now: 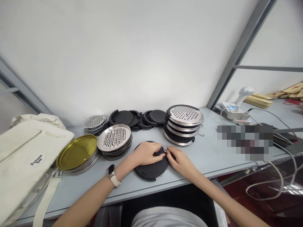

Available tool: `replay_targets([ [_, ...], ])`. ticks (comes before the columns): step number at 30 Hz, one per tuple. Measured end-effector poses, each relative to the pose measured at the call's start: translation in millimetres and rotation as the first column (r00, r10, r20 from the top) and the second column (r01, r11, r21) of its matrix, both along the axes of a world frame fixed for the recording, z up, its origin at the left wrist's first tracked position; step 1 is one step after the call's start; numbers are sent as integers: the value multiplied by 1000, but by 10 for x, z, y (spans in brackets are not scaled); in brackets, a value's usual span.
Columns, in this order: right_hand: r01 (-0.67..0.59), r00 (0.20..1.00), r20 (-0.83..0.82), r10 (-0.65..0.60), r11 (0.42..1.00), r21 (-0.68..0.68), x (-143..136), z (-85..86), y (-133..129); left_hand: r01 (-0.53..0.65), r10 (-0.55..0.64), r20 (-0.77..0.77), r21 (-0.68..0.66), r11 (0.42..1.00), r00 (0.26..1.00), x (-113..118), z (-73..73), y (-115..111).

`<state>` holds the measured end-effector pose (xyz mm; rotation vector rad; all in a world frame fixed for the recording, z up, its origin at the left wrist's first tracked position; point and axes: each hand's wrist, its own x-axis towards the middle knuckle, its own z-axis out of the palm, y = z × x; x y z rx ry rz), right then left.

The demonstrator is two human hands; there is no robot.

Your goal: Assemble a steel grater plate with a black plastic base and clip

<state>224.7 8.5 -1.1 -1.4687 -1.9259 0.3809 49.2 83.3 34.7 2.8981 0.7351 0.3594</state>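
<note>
A round black disc (pixel 151 171) with a metal rim lies on the grey table in front of me. My left hand (pixel 149 153) rests on its top, palm down, fingers bent near the right edge. My right hand (pixel 178 159) is at that right edge, thumb and fingertips pinched on a small metal clip (pixel 165 149). Right of the disc stands a stack of assembled black-and-metal graters (pixel 186 115). To the left are a stack of perforated metal plates (pixel 115 137) and a stack of round plates with a gold one (pixel 79 153) on top.
Black plastic discs and rings (pixel 121 118) lie by the wall, beside small grater discs (pixel 94 122). A cream bag (pixel 28 157) takes up the left end. A white scanner (pixel 246 92), cables and wooden pieces (pixel 258 101) are at the right, past a grey frame post.
</note>
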Motion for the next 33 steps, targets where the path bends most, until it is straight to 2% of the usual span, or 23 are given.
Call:
replay_targets([
  [12,66,954,286,-91,993,94,-40,-15,-69,-6,6,-21,-19,1000,1000,0,21,-10],
  [20,55,955,289,-70,997,61,-28,-31,-69,77,-77,-20,0,997,997,-18,40,-26],
  [33,80,948,301,-99,994,76,-44,-42,-69,66,-66,-16,-20,998,998,-17,24,-10],
])
